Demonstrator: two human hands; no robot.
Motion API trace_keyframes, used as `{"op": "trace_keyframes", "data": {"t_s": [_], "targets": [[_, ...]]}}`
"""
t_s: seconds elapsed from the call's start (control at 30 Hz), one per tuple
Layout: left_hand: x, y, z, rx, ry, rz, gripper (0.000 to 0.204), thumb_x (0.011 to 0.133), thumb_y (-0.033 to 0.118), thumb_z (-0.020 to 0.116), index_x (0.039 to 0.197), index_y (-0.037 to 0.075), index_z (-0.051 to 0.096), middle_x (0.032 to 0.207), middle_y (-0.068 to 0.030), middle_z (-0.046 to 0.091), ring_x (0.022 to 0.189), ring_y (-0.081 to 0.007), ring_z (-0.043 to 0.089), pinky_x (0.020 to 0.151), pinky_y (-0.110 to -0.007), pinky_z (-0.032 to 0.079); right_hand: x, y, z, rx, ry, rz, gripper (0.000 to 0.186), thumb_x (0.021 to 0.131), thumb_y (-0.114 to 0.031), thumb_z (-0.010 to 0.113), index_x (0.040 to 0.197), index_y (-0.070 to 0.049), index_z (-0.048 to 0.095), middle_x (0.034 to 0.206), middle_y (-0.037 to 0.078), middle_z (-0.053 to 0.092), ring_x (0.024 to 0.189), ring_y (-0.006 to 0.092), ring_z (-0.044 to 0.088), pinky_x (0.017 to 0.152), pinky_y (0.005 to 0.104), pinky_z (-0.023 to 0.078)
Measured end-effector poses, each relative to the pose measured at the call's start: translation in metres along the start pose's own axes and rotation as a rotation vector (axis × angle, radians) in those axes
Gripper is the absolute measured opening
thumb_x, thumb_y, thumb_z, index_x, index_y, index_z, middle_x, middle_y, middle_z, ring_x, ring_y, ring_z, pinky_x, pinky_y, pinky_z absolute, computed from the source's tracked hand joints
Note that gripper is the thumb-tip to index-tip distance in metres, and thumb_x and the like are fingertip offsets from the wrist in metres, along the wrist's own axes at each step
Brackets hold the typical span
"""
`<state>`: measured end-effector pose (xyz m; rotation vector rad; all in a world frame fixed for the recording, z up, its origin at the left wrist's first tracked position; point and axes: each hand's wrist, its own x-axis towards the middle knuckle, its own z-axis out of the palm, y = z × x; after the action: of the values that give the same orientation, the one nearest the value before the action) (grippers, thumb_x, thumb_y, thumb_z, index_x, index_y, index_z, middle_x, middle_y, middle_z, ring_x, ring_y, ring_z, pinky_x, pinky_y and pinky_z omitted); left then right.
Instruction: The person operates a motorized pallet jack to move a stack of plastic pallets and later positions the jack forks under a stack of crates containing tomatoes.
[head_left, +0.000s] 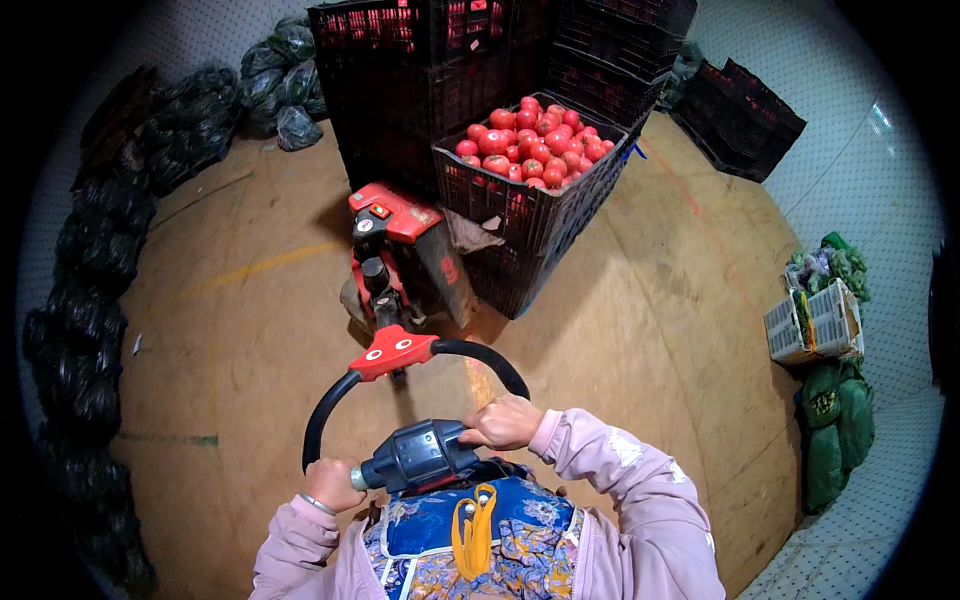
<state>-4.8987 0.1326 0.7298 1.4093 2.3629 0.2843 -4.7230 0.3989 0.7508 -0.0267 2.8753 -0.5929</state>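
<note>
A red and black pallet truck (pixel 410 215) stands in front of me, its looped black handle (pixel 316 420) reaching back to my body. My left hand (pixel 333 487) is closed around the handle's left end, beside the dark control head (pixel 418 455). On the other side, my right hand (pixel 505 422) wraps the handle's right end, thumb toward the control head. Past the truck's red body, a black plastic crate (pixel 590 215) is heaped with red tomatoes (pixel 535 145). It rests on top of another crate, whose lower part is in shadow.
Tall stacks of black crates (pixel 385 110) rise behind the truck. Dark bagged greens (pixel 90 330) line the left wall. At the right wall are more black crates (pixel 740 120), a white box (pixel 820 325) and green sacks (pixel 838 430). The floor (pixel 650 390) is tan board.
</note>
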Motion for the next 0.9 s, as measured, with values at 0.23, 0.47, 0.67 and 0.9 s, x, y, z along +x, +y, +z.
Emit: {"op": "trace_keyframes", "data": {"t_s": [0.23,0.47,0.67,0.9], "targets": [[0.005,-0.012,-0.005,-0.008,-0.017,0.01,0.016,0.055,0.022,0.064,0.068,0.013,0.065,0.063,-0.0143,0.061,0.061,-0.0327,0.061,0.057,-0.041,0.049,0.01,0.0,0.005,0.039,0.067,0.009,0.048,0.087,-0.046,0.038,0.07,-0.007,0.06,0.064,0.018,0.059,0.06,0.0372,0.057,0.058,0.0462,0.045],[0.009,-0.02,-0.008,-0.016,-0.013,0.023,0.015,0.055,0.02,0.063,0.067,0.011,0.065,0.064,-0.0151,0.061,0.062,-0.0329,0.061,0.058,-0.041,0.049,0.019,0.0,0.005,0.002,-0.023,0.027,0.042,0.088,-0.042,0.038,0.078,-0.006,0.057,0.065,0.02,0.058,0.063,0.0358,0.058,0.058,0.0445,0.045],[0.014,-0.028,-0.014,-0.06,-0.002,0.063,0.016,0.054,0.02,0.063,0.067,0.011,0.064,0.064,-0.0142,0.061,0.062,-0.0325,0.061,0.057,-0.042,0.049,0.027,-0.001,0.008,0.022,0.083,0.021,0.049,0.088,-0.048,0.037,0.072,-0.008,0.061,0.062,0.017,0.059,0.059,0.0367,0.057,0.055,0.0458,0.045],[0.015,-0.028,-0.02,-0.052,-0.01,0.061,0.015,0.055,0.021,0.063,0.067,0.012,0.064,0.063,-0.0129,0.061,0.061,-0.0323,0.06,0.056,-0.041,0.049,0.032,0.0,0.012,0.018,0.12,-0.007,0.046,0.087,-0.046,0.039,0.072,-0.009,0.06,0.062,0.017,0.059,0.058,0.0363,0.057,0.054,0.0457,0.045]]}}
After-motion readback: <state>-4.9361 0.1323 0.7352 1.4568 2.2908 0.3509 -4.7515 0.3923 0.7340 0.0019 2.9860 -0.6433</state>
